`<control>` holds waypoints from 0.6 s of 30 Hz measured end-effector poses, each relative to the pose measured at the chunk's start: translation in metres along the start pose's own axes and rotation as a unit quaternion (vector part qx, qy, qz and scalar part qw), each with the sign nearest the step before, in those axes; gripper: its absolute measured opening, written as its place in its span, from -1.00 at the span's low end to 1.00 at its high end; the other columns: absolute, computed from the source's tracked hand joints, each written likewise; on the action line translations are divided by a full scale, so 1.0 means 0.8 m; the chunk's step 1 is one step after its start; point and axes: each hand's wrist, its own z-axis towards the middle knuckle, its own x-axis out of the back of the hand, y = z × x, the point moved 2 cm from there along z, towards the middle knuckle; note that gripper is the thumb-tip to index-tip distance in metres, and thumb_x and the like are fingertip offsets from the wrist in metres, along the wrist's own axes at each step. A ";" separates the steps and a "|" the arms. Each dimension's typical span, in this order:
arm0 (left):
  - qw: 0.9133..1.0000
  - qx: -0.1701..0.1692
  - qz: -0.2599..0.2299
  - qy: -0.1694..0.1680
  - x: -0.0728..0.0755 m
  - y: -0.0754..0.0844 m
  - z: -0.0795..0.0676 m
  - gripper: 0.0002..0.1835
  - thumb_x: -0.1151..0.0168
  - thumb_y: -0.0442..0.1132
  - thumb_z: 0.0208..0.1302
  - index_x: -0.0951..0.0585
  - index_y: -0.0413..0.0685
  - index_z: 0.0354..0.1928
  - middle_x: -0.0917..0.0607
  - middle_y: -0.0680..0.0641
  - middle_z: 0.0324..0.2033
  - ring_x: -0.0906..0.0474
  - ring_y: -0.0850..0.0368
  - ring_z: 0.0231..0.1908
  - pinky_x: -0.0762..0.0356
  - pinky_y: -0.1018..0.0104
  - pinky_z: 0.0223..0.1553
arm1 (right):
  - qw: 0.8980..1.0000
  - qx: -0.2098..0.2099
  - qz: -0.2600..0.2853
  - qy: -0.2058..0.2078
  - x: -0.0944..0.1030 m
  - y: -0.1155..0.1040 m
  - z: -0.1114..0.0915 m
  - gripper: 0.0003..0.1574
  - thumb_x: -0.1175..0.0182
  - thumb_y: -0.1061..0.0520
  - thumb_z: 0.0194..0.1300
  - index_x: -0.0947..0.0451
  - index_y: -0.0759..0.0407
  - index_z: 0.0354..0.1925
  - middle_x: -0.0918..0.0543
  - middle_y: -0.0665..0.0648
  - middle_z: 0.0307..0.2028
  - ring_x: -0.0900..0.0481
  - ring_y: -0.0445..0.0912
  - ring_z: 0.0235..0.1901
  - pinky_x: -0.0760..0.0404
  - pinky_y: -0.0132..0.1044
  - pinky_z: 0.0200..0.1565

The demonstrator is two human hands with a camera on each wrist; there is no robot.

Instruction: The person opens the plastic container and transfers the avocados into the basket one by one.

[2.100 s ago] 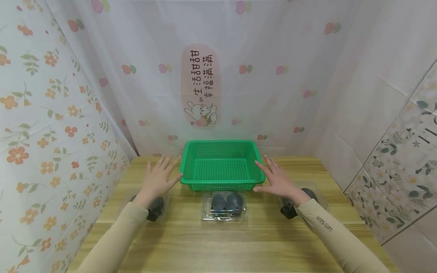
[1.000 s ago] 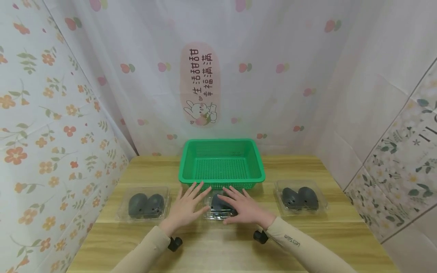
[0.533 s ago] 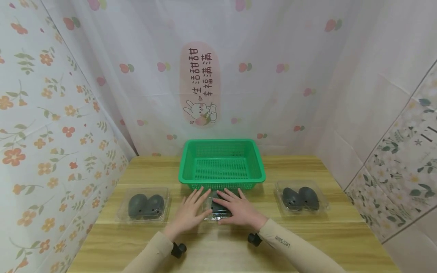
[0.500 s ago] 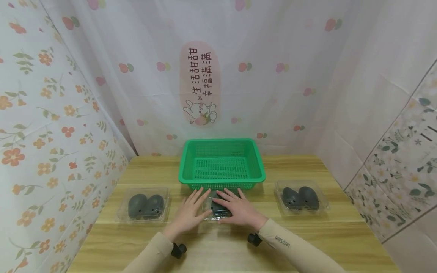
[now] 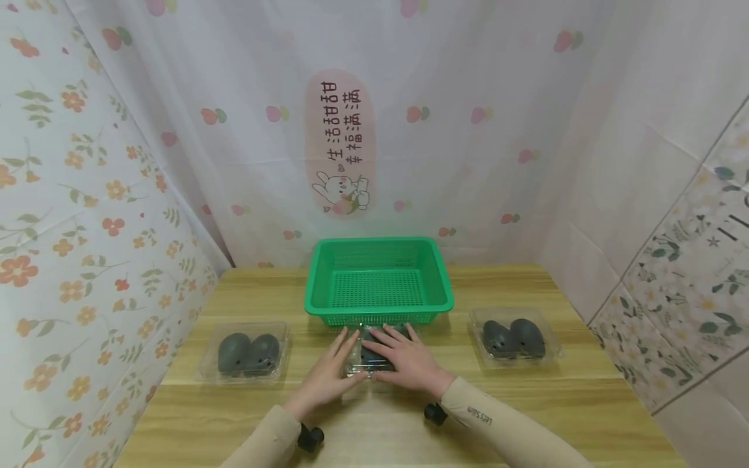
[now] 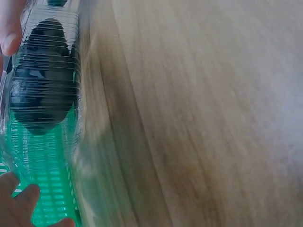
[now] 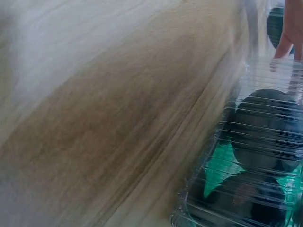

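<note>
The clear ribbed box (image 5: 354,365) holds dark ovals (image 7: 265,130), the grip wide on left hand (image 5: 329,379) and right hand (image 5: 414,366).

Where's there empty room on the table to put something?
Bare brown wooden table shows behind the right clear plastic box, beside the rectangular green plastic basket, and behind the left clear plastic box. The basket's front is crowded: the left hand and right hand are at the middle clear plastic box.

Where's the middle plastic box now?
In the head view, the middle plastic box is low and near the centre, just in front of the green basket, between the left box and right box.
</note>
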 end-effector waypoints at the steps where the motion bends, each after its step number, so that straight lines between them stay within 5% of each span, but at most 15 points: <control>1: 1.000 0.002 0.000 0.000 0.000 0.000 0.000 -0.06 -0.08 0.39 0.23 0.01 0.26 0.54 0.07 -0.16 0.50 -0.11 -0.35 0.35 -0.32 -0.35 0.12 | 1.000 0.000 -0.001 0.002 0.000 0.000 0.000 -0.16 0.08 -0.49 0.32 -0.18 -0.27 0.45 -0.19 -0.03 0.44 -0.07 0.04 0.43 -0.02 0.33 0.31; 18: 0.999 0.007 -0.013 0.032 -0.005 0.005 0.006 0.00 -0.20 0.33 0.18 0.01 0.19 0.54 0.01 -0.22 0.48 -0.27 -0.34 0.27 -0.42 -0.28 0.06 | 0.999 0.018 -0.035 0.027 0.000 -0.006 -0.002 -0.37 0.13 -0.30 0.47 -0.31 -0.21 0.40 -0.33 -0.02 0.37 -0.22 0.10 0.36 -0.17 0.37 0.23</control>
